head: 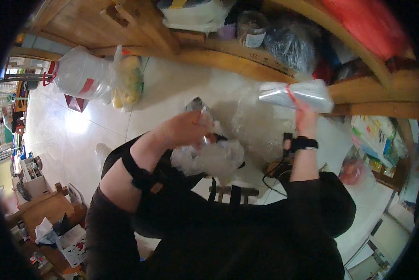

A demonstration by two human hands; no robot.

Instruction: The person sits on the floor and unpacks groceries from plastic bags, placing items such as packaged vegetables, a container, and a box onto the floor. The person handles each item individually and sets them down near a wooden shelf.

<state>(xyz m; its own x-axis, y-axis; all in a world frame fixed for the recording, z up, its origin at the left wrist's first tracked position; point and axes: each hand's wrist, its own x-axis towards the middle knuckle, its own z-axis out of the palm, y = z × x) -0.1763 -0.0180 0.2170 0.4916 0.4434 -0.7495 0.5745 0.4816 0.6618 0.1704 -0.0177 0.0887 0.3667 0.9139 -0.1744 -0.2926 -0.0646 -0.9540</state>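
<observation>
My right hand point(306, 115) grips a bundle of clear plastic bags point(316, 92), bound by a red band point(289, 91), out by the lower wooden rail at the right. Over my lap, my left hand point(185, 129) is blurred, its fingers bent around part of a crumpled clear plastic bag point(211, 155). Most of that bag hangs below the fingers, between my knees. Thin clear plastic point(255, 122) lies spread on the floor between my two hands. A dark object point(196, 104), partly hidden, shows just beyond my left hand.
A wooden shelf point(230, 59) with a jar point(251, 29) and plastic bags spans the front. At left stand a large clear plastic container point(85, 71) and a bag of yellow items point(130, 80). Packages point(377, 140) sit at right. A small wooden stool point(244, 191) is beneath me.
</observation>
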